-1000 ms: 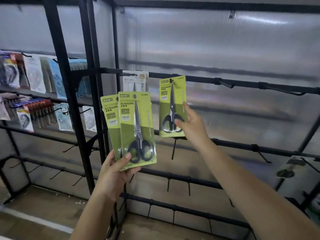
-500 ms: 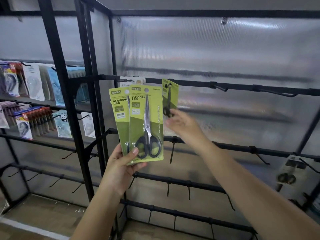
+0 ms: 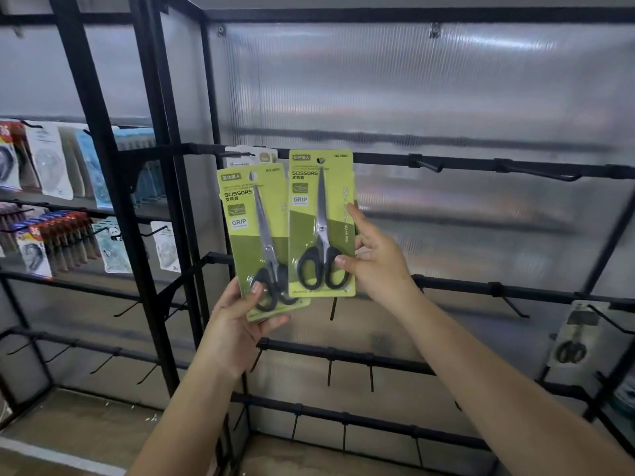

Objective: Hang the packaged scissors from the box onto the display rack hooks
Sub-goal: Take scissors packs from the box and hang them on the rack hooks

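Fingers (image 3: 355, 219) of the right hand (image 3: 376, 266) now pinch a scissors pack (image 3: 321, 214), its hook hidden; left hand (image 3: 237, 324) grips another pack (image 3: 256, 242), partly covered.

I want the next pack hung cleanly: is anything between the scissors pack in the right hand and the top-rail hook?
Nothing visible blocks it. The green scissors pack pinched by the right hand has its hang hole at the black top rail; the hook itself is hidden behind the card.
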